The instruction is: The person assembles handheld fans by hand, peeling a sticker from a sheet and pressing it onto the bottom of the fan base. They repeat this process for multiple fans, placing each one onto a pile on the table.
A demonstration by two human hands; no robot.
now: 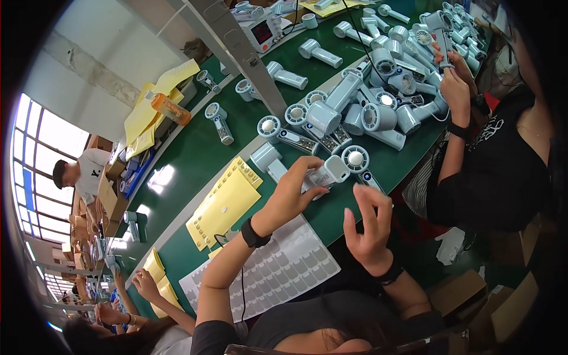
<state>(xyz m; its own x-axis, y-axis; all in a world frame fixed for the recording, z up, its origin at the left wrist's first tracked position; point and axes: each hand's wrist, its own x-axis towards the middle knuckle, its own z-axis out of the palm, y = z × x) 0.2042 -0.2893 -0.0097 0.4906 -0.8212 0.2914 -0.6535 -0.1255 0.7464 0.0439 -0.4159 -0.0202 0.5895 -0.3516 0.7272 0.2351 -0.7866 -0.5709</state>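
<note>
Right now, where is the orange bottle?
In the head view, the orange bottle lies upper left on yellow sheets at the green table's far edge.

At my twelve o'clock a heap of pale blue handheld fans (367, 106) covers the green table (195, 148). At ten an orange bottle (170, 108) lies on yellow sheets (225, 204). At six sits a grey sticker sheet (278, 269).

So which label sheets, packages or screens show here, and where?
White label sheet: bench edge under the left forearm, grid of grey rectangles.
Yellow sheets: left of left hand, flat, rectangular.
Meter screen: far bench top, reddish, white case.
Cardboard boxes: floor, lower right, brown.
</note>
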